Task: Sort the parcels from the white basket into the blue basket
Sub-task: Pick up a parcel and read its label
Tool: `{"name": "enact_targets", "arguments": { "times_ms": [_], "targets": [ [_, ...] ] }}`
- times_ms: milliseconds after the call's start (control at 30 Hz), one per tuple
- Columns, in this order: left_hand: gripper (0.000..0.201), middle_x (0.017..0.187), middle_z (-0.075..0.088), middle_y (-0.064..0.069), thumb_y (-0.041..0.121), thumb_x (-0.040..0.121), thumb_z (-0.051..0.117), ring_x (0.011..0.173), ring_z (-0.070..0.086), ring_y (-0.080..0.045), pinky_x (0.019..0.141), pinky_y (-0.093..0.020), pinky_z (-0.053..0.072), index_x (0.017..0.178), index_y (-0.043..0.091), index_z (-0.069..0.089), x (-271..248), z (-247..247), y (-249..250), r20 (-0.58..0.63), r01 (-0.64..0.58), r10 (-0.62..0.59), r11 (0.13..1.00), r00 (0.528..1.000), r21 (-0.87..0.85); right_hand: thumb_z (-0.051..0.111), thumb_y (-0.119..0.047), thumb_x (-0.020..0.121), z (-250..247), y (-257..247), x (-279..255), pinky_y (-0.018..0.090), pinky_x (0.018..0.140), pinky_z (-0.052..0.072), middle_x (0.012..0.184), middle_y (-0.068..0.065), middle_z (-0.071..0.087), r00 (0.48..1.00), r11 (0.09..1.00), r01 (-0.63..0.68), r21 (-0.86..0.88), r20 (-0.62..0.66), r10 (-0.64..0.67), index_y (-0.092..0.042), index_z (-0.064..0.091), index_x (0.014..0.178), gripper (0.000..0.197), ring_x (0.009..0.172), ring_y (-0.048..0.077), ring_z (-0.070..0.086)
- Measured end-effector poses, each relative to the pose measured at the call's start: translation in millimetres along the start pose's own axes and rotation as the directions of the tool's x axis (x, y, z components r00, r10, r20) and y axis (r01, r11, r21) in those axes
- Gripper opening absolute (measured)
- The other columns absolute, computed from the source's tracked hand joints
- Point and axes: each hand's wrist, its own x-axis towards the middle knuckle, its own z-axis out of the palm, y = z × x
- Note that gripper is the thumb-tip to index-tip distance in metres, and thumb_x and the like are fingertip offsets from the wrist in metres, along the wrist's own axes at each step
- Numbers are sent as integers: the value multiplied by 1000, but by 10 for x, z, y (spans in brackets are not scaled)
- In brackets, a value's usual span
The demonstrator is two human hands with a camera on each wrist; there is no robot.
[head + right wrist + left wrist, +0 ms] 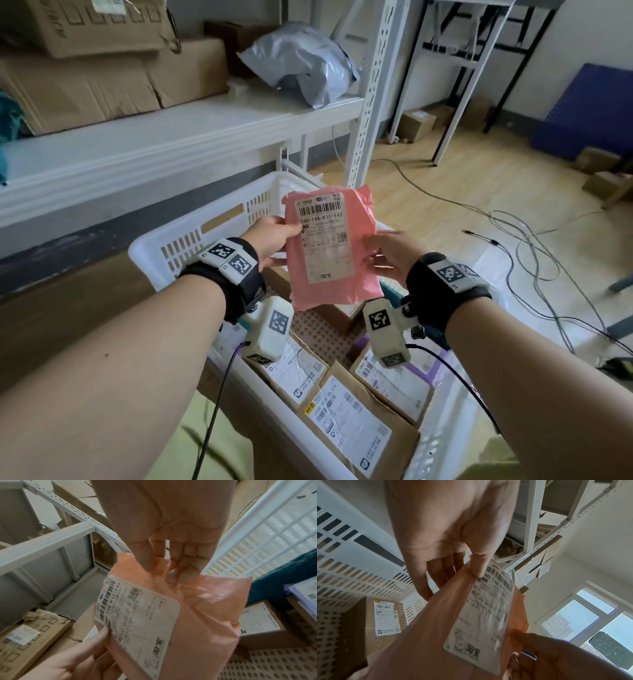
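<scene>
A pink plastic mailer parcel (363, 260) with a white shipping label is held upright above the white basket (191, 236). My left hand (274, 240) pinches its left edge, thumb on the label, fingers behind. My right hand (387, 257) grips its right edge. The left wrist view shows the left hand (453, 540) with its thumb pressed on the parcel (423, 635). In the right wrist view the right hand (169, 536) pinches the parcel (205, 608) at its top edge. Several brown cardboard parcels (356, 421) lie in the basket below. The blue basket is not in view.
A white metal shelf (171, 137) stands behind the basket with cardboard boxes (102, 78) and a grey poly bag (305, 65). Cables (513, 240) trail over the wooden floor at right. A blue mat (589, 109) and small boxes lie far right.
</scene>
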Motion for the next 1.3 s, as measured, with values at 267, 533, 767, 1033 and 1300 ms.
{"name": "enact_targets", "arguments": {
  "times_ms": [267,533,767,1033,1300],
  "targets": [
    [15,92,65,-2,18,96,51,88,61,-20,88,-43,51,108,11,57,8,-14,-13,-12,14,-14,1000,1000,-4,48,0,90,51,7,4,31,71,54,72,8,56,999,999,-33,17,-23,34,-5,59,93,13,59,18,53],
    [12,95,65,-4,17,96,52,90,61,-21,90,-45,51,105,11,57,31,-18,-18,-27,38,-38,999,999,-7,49,-3,92,64,19,47,29,65,53,72,7,55,998,998,-55,22,-19,56,-7,60,93,11,59,17,52],
    [23,105,65,-7,17,96,51,91,61,-21,85,-42,51,117,8,55,46,-12,-12,-18,0,0,1000,1000,6,49,0,92,77,12,71,34,71,56,76,9,59,995,993,-86,75,-39,89,-8,57,111,22,66,21,60],
    [18,114,62,-3,24,94,51,110,57,-23,92,-41,49,112,21,52,112,30,41,-151,-93,95,995,984,25,55,8,85,45,-178,55,30,67,59,100,14,67,995,989,78,124,-78,-68,-6,62,107,28,78,21,65],
    [54,120,59,-7,24,89,61,107,62,-26,95,-49,50,137,20,38,222,7,-1,-207,-103,89,993,974,-57,47,-3,92,-145,-211,194,33,75,57,81,8,65,955,969,225,-101,-176,-240,-10,67,91,21,72,18,61]
  ]
}}
